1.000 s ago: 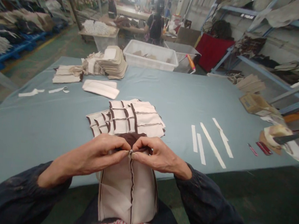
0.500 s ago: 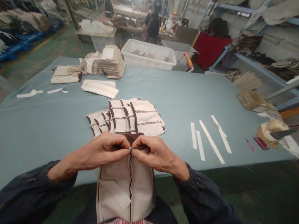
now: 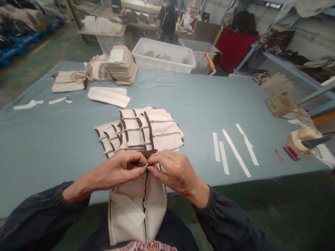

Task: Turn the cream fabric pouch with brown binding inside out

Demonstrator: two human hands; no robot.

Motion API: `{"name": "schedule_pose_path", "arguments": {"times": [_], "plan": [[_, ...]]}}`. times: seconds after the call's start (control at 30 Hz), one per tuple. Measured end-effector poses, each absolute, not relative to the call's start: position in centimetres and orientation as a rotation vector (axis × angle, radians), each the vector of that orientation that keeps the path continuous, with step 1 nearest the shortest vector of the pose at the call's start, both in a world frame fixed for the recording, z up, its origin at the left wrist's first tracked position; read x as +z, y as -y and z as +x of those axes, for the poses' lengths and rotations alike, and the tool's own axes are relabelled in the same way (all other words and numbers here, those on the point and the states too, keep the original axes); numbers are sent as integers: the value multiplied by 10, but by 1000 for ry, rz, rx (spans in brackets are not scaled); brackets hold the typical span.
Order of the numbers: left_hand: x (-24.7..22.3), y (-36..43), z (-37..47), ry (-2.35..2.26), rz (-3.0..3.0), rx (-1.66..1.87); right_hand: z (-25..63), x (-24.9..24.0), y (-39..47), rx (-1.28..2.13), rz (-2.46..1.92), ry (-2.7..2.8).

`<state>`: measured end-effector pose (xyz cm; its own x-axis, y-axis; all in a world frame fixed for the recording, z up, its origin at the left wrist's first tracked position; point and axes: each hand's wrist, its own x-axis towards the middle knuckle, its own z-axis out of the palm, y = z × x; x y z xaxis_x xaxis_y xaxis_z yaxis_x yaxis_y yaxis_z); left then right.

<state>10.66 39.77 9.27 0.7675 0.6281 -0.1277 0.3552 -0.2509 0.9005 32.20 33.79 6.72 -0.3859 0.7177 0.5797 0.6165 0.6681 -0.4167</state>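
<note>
Both my hands pinch the top of a cream fabric piece with a dark seam down its middle and brown fabric at its upper edge. My left hand grips it just left of the seam, thumb and fingers closed. On the other side my right hand pinches the seam's end, fingertips meeting those of the left. The piece hangs down over my lap, with a pale flap folded on its left half. Just beyond the hands, a spread of similar cream pieces with dark edges lies on the blue-green table.
White strips lie at the right, near a small pink-handled tool, a red object and a tape roll. At the back left are stacked beige pieces and flat white panels. White bins stand beyond the table; a person is farther off.
The view has shifted slightly. My right hand has tilted and its fingers lie more over the seam; the right side of the fabric piece has drawn inward. Both hands keep their pinch.
</note>
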Motion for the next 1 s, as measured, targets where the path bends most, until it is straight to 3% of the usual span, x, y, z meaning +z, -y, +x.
{"name": "schedule_pose_path", "arguments": {"times": [0.47,0.8,1.0], "plan": [[88,-393,124,-888,1839,266,324,59,-341,-5,-1285,2323],[96,-393,128,-829,1708,230,349,51,-343,514,-1286,1838],[92,-400,122,-820,1713,213,335,56,-342,687,-1066,1955]]}}
